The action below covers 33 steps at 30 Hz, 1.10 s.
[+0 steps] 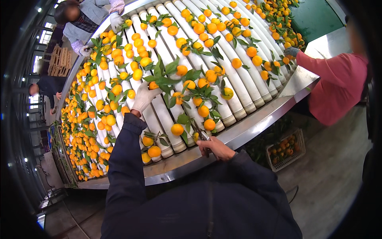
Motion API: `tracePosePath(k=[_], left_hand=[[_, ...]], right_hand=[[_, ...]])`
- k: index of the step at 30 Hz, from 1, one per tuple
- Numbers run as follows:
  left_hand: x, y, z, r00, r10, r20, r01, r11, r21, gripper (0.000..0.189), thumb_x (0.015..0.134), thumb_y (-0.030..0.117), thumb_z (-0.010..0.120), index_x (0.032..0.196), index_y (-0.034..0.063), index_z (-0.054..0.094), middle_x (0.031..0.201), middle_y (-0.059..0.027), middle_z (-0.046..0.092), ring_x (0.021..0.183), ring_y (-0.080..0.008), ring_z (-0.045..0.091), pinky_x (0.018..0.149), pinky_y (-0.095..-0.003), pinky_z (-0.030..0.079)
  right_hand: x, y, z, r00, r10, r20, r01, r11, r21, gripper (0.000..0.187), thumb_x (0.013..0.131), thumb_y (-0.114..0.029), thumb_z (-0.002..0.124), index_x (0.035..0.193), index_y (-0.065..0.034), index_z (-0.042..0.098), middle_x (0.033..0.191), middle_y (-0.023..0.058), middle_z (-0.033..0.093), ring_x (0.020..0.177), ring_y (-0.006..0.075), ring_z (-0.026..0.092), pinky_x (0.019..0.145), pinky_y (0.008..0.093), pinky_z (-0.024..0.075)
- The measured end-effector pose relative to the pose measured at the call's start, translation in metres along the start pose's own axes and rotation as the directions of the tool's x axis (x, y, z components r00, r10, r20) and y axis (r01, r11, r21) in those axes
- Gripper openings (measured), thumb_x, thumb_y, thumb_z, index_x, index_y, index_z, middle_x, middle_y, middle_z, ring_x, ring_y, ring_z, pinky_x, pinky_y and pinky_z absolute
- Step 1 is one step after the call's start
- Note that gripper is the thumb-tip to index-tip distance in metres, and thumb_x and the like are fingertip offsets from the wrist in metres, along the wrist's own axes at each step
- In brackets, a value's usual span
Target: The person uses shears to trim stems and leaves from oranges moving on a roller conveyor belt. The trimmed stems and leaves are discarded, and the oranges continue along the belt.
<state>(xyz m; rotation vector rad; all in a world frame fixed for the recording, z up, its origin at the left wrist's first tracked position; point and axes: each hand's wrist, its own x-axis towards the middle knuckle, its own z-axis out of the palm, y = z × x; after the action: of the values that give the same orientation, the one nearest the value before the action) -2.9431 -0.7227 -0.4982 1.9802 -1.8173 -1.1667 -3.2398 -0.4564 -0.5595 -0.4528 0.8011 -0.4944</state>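
My left hand (145, 97), in a white knit glove, grips a mandarin (153, 85) over the middle of a roller conveyor (176, 146). A large sprig of green leaves (165, 73) rises beside that fruit. Bare and close to the conveyor's metal edge, my right hand (216, 148) is closed around a pair of metal hand clippers (204, 136). Their blades point away from me, towards the leafy fruit on the rollers. A mandarin (177, 129) lies left of the clippers, and another mandarin (209, 124) lies just beyond them.
Mandarins (86, 149) crowd the left rollers. Across the conveyor a gloved co-worker (86, 21) handles fruit; a co-worker in pink (334, 80) reaches in at right. The metal rail (250, 131) runs before me. A plastic crate (285, 151) of fruit stands on the floor.
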Motion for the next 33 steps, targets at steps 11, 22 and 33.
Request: tracePosePath(k=[11,22,33], left_hand=[[-0.066,0.054,0.025,0.953,-0.140,0.270,0.229,0.916,-0.330,0.065,0.092,0.029,0.084,0.142,-0.0062,0.063,0.118,-0.0105,0.075,0.096,-0.0173,0.072,0.082,-0.0317,0.060],[-0.109,0.092,0.079,1.000,0.003,0.001,-0.003,0.964,0.266,0.076,0.078,0.037,0.092,0.136,-0.0042,0.065,0.126,-0.0246,0.071,0.118,-0.0392,0.072,0.103,-0.0439,0.057],[-0.139,0.176,0.245,0.925,0.353,0.140,-0.378,0.821,0.428,0.066,0.079,0.031,0.091,0.134,0.0104,0.061,0.129,-0.0171,0.061,0.101,-0.0438,0.073,0.087,-0.0537,0.060]], right_hand=[[0.012,-0.076,-0.005,0.996,-0.061,-0.059,0.041,0.956,-0.290,0.047,0.103,-0.050,0.070,0.089,-0.0053,0.061,0.066,0.0026,0.055,0.056,0.0127,0.052,0.049,0.0328,0.0392],[0.002,-0.071,-0.030,0.992,-0.109,-0.057,0.080,0.926,-0.368,0.047,0.100,-0.046,0.076,0.095,-0.0010,0.063,0.076,0.0068,0.061,0.064,0.0160,0.055,0.061,0.0361,0.0471],[-0.111,0.008,-0.074,0.772,-0.318,-0.550,0.132,0.927,-0.351,0.045,0.106,-0.042,0.072,0.113,0.0009,0.060,0.085,0.0120,0.063,0.082,0.0271,0.064,0.076,0.0450,0.0513]])
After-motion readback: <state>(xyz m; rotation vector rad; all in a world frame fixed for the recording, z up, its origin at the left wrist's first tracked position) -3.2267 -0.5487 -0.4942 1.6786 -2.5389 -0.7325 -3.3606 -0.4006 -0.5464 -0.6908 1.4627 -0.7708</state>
